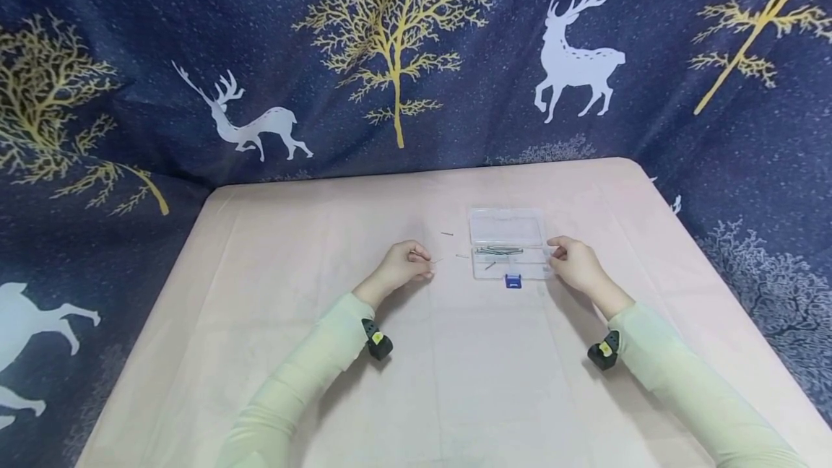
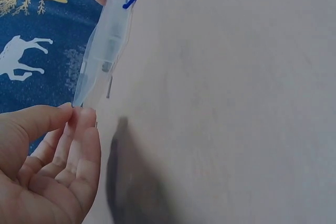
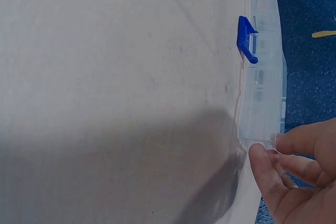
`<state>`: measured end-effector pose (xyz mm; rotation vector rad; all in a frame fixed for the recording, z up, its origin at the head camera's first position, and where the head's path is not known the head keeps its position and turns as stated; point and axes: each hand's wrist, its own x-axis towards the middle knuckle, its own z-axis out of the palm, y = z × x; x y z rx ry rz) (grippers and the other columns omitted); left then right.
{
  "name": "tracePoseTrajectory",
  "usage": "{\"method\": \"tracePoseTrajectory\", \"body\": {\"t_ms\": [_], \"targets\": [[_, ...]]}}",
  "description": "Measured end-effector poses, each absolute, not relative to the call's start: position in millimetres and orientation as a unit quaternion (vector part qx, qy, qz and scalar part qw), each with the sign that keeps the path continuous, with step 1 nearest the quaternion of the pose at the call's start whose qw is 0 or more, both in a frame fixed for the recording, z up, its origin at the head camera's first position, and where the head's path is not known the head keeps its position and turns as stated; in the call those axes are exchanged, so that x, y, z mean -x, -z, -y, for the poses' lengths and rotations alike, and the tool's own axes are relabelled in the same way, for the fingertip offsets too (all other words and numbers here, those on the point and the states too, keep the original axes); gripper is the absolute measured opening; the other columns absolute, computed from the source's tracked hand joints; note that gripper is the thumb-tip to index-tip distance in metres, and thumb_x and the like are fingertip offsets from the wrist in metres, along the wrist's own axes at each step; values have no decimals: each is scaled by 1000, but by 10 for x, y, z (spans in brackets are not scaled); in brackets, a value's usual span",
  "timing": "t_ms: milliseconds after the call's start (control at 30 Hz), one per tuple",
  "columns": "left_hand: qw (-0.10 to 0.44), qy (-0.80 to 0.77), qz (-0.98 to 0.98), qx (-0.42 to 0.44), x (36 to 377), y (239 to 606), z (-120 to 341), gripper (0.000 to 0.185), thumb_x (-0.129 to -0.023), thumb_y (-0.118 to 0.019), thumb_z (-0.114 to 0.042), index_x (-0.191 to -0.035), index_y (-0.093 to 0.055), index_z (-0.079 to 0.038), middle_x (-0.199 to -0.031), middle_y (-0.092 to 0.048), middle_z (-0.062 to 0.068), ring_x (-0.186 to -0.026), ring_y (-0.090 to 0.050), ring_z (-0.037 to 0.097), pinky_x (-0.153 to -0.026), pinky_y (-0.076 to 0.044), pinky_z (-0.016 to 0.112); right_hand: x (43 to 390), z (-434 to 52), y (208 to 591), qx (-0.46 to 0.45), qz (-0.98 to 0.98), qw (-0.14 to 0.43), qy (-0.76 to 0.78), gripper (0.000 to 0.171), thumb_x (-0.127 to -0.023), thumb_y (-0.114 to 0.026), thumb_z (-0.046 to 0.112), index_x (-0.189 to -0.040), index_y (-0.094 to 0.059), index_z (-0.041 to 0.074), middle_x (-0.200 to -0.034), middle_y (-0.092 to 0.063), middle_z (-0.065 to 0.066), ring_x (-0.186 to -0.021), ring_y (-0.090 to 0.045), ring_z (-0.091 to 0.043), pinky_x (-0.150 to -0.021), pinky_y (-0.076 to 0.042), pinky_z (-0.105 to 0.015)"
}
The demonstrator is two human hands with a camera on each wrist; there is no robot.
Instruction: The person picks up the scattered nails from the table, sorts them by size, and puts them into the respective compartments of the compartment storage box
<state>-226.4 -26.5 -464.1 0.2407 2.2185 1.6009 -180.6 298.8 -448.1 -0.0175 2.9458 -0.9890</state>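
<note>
A clear plastic box (image 1: 513,270) with compartments lies with its lid (image 1: 507,227) laid back; a blue latch (image 1: 513,281) is on its near side. Several long, dark nails (image 1: 499,250) lie in the back compartment, and a shorter nail (image 1: 490,266) in front of them. My right hand (image 1: 577,264) pinches the box's right end between thumb and fingers. To the left of the box, my left hand (image 1: 406,263) pinches a thin, pale nail (image 1: 438,261) at the fingertips, its point toward the box. In the left wrist view the fingertips mostly hide this nail.
Two loose nails lie on the cloth between the left hand and the box: a dark nail (image 1: 447,233) farther back and a pale nail (image 1: 461,256) nearer. A pale pink cloth (image 1: 292,258) covers the table. Behind hangs a dark blue curtain (image 1: 481,92) with deer and trees.
</note>
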Motion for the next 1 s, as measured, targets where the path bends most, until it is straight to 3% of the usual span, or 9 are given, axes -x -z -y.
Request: {"method": "tracePoseTrajectory", "body": {"t_ms": [600, 867, 1000], "targets": [[224, -577, -777, -114, 2280, 4593, -129, 17, -85, -63, 4, -101, -58, 9, -95, -67, 22, -67, -65, 10, -69, -60, 25, 1801, -2985, 4472, 5, -947, 15, 320, 39, -86, -53, -1, -121, -49, -17, -95, -62, -29, -89, -62, -40, -76, -56, -46], [211, -572, -781, -133, 2311, 4565, -302, 15, -84, -60, 6, -99, -59, 10, -95, -66, 23, -80, -69, 29, -69, -60, 25, 1797, -2986, 4479, 14, -950, 6, 313, 37, -86, -54, -2, -119, -50, -17, -93, -62, -29, -88, -62, -41, -77, -55, -48], [211, -569, -781, -149, 2329, 4565, -363, 15, -84, -60, 7, -99, -59, 10, -97, -66, 24, -76, -68, 24, -69, -60, 24, 1804, -2990, 4491, 18, -951, 2, 309, 37, -86, -55, -1, -118, -51, -17, -93, -63, -29, -86, -62, -40, -76, -55, -49]]}}
